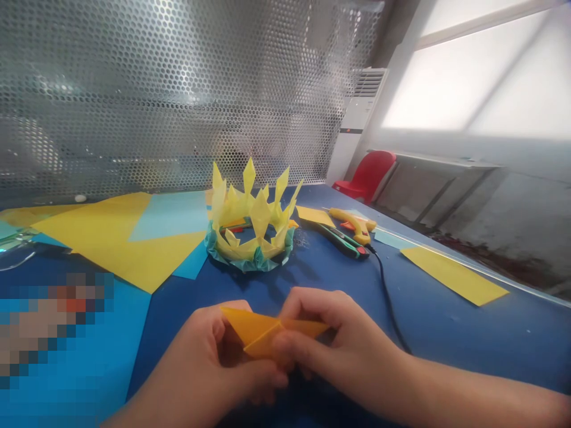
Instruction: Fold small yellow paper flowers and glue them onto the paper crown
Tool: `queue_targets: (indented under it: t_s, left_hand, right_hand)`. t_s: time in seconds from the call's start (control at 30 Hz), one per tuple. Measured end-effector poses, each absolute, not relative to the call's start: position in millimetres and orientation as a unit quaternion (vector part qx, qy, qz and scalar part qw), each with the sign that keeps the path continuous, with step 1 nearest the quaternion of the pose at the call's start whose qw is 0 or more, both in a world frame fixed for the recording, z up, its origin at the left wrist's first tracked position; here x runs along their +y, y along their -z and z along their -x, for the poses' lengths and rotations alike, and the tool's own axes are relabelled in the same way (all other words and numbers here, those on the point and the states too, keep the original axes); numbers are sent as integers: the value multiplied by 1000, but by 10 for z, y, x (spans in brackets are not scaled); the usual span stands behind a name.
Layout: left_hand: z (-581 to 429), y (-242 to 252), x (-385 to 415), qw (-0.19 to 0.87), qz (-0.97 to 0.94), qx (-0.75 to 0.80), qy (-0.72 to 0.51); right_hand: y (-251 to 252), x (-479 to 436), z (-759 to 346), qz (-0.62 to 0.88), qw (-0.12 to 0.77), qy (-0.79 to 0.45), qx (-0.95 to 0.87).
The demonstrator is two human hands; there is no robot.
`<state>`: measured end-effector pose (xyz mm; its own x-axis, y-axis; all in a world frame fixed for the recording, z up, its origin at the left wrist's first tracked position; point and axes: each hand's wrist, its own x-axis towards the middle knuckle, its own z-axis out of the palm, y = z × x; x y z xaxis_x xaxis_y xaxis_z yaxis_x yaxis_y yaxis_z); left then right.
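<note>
Folded orange paper (250, 326) at near centre, above blue table (173, 303). Left hand (212, 356) curled, holding its left side; right hand (332, 333) pinches its middle. Likely light, easily creased: best held along folds.

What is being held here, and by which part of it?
A folded orange paper piece: the right hand pinches it near its middle, while the left hand holds its left side.

One orange paper (259, 333), one crown (261, 217), one chair (373, 172)
</note>
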<state>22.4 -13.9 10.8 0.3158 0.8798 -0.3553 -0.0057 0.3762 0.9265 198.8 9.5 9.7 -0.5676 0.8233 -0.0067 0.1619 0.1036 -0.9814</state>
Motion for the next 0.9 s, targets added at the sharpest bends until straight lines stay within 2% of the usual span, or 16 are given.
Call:
queue_targets:
  t_s: [0.23,0.57,0.73,0.9]
  left_hand:
    - [-224,-48,-152,642,-506,498,-288]
    - [-145,-4,-160,626,-556,440,-326]
    - [-193,6,-205,580,-541,486,-367]
    - [-199,-14,-180,580,-483,527,-390]
  right_hand:
    - [-91,40,-1975,382,311,-478,-728]
    - [-106,45,-1974,385,335,-561,-652]
    - [-89,59,-1976,382,327,-549,-667]
    - [-131,99,-1975,345,364,-547,-670]
